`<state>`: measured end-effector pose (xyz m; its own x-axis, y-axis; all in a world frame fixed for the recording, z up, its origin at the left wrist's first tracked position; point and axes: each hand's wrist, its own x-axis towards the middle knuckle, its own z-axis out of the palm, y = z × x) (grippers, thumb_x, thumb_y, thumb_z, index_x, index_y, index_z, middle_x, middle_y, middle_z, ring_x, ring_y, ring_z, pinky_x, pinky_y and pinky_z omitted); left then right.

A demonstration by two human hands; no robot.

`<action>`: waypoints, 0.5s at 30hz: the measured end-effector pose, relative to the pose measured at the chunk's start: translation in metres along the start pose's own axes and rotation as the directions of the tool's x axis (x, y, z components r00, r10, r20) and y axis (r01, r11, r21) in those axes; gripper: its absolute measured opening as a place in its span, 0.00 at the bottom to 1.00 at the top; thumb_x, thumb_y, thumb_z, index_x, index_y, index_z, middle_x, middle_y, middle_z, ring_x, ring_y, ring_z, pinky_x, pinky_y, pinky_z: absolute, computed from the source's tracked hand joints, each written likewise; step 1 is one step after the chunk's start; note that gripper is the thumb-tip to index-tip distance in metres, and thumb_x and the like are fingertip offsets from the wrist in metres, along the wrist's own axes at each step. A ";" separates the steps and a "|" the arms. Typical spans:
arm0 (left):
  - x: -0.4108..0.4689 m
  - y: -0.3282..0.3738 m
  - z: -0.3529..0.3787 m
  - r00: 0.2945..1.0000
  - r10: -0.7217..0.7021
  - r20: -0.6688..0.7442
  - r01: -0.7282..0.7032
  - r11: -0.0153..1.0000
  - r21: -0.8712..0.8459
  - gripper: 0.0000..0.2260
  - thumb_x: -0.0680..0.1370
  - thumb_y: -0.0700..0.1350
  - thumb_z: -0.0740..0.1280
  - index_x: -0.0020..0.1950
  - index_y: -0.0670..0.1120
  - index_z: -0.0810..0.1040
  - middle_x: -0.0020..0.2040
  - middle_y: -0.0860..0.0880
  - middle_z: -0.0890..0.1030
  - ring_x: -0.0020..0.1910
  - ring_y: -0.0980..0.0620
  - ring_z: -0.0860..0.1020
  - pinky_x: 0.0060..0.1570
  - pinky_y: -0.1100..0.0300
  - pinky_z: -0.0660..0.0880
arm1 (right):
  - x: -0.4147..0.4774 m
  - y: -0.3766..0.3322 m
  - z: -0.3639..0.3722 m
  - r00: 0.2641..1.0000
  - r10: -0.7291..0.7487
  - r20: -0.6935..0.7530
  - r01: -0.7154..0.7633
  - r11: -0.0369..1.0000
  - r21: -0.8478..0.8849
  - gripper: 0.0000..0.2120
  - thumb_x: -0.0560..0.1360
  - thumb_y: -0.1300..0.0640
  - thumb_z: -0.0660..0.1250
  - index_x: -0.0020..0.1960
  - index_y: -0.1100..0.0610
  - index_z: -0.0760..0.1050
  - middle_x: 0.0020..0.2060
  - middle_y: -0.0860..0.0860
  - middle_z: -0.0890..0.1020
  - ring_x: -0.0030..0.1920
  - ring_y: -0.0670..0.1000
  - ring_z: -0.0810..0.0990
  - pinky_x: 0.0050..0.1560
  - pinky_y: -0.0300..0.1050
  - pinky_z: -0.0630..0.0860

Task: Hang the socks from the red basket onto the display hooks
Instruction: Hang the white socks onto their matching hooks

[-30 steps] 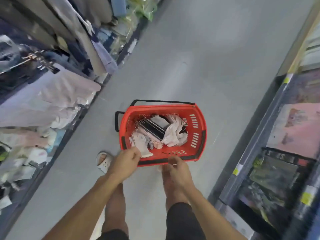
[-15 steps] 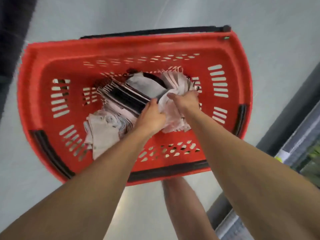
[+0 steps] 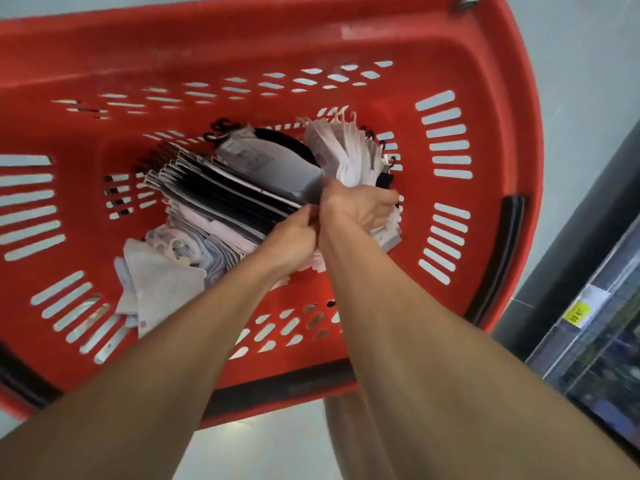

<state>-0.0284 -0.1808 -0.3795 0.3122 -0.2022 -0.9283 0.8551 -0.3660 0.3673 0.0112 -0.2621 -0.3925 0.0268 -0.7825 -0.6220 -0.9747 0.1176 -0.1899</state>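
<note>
The red basket [image 3: 263, 46] fills the view from above, standing on the grey floor. Inside lie several packs of socks on small hooks: a fanned bundle of pale pink socks [image 3: 349, 150] at the right, a stack of black-and-white packs [image 3: 221, 188] in the middle, and loose grey and pink socks [image 3: 162, 282] at the left. My right hand [image 3: 356, 209] grips the pink bundle from below. My left hand [image 3: 294, 237] is curled at the bundle's lower end, beside the right hand, and seems to grip it too. The display hooks are out of view.
A dark shelf unit with a yellow price label [image 3: 576, 313] runs along the right edge. Grey floor [image 3: 588, 64] shows past the basket at the upper right. My leg [image 3: 346, 431] is visible below the basket's near rim.
I bent down from standing over the basket; both hands went from its near rim into it. Since half a second ago the view has closed in and my right hand has gathered the pink bundle.
</note>
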 end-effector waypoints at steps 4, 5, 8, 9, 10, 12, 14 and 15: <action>-0.007 0.006 0.000 0.999 0.004 0.050 -0.013 0.985 0.170 0.18 0.73 0.53 0.58 0.62 0.61 0.75 0.58 0.51 0.82 0.57 0.49 0.81 0.63 0.47 0.76 | 0.010 -0.003 0.001 0.994 -0.040 0.099 0.052 0.991 -0.121 0.42 0.67 0.47 0.78 0.71 0.59 0.59 0.72 0.56 0.68 0.72 0.57 0.65 0.67 0.55 0.63; -0.008 0.007 0.000 0.999 0.010 0.053 -0.020 0.980 0.197 0.20 0.75 0.52 0.58 0.67 0.60 0.73 0.60 0.51 0.82 0.58 0.48 0.80 0.63 0.48 0.76 | 0.013 -0.002 0.002 0.993 -0.046 0.110 0.059 0.991 -0.124 0.40 0.68 0.47 0.77 0.70 0.59 0.59 0.70 0.56 0.70 0.70 0.58 0.68 0.66 0.56 0.65; -0.010 0.006 -0.001 0.997 0.033 0.071 -0.048 0.974 0.220 0.16 0.81 0.47 0.59 0.69 0.55 0.72 0.64 0.48 0.80 0.62 0.47 0.78 0.66 0.47 0.73 | 0.018 0.002 0.000 0.995 -0.059 0.084 0.070 0.989 -0.132 0.32 0.72 0.48 0.73 0.68 0.59 0.60 0.61 0.57 0.79 0.62 0.61 0.78 0.63 0.60 0.72; -0.011 0.007 -0.002 0.996 0.033 0.081 -0.050 0.974 0.220 0.16 0.81 0.46 0.60 0.69 0.54 0.72 0.65 0.48 0.80 0.63 0.47 0.78 0.67 0.47 0.72 | 0.018 0.003 -0.003 0.996 -0.072 0.058 0.079 0.986 -0.149 0.31 0.73 0.48 0.72 0.67 0.59 0.62 0.60 0.56 0.80 0.60 0.61 0.79 0.62 0.60 0.73; -0.013 0.007 -0.002 0.996 0.029 0.088 -0.047 0.976 0.211 0.16 0.81 0.45 0.61 0.70 0.53 0.72 0.66 0.48 0.79 0.64 0.48 0.77 0.68 0.47 0.72 | 0.016 0.006 -0.006 0.995 -0.095 0.033 0.099 0.982 -0.161 0.31 0.73 0.48 0.72 0.67 0.58 0.63 0.59 0.56 0.80 0.59 0.61 0.79 0.61 0.58 0.74; -0.020 0.008 -0.003 0.997 0.032 0.076 -0.045 0.984 0.170 0.17 0.81 0.44 0.62 0.71 0.51 0.72 0.65 0.50 0.79 0.64 0.50 0.77 0.68 0.48 0.71 | 0.009 0.011 -0.014 0.989 -0.149 0.016 0.149 0.978 -0.148 0.30 0.72 0.50 0.72 0.68 0.59 0.63 0.58 0.57 0.81 0.58 0.61 0.80 0.55 0.52 0.74; -0.028 0.008 -0.006 0.999 0.033 0.031 -0.037 0.993 0.111 0.17 0.80 0.43 0.64 0.69 0.51 0.73 0.59 0.54 0.80 0.61 0.52 0.77 0.65 0.53 0.73 | -0.002 0.017 -0.026 0.978 -0.209 0.025 0.210 0.972 -0.105 0.30 0.72 0.52 0.72 0.69 0.58 0.63 0.58 0.57 0.81 0.58 0.60 0.80 0.50 0.46 0.70; -0.033 0.009 -0.008 1.000 0.030 0.004 -0.030 0.997 0.068 0.18 0.79 0.41 0.65 0.69 0.51 0.73 0.57 0.55 0.80 0.59 0.53 0.77 0.60 0.57 0.74 | -0.010 0.020 -0.034 0.970 -0.243 0.031 0.245 0.967 -0.073 0.31 0.72 0.53 0.71 0.71 0.58 0.63 0.58 0.57 0.81 0.58 0.59 0.80 0.50 0.44 0.68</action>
<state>-0.0272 -0.1701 -0.3460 0.3359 -0.2162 -0.9168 0.8153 -0.4207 0.3979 -0.0159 -0.2730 -0.3646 0.2696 -0.7684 -0.5804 -0.9521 -0.1226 -0.2800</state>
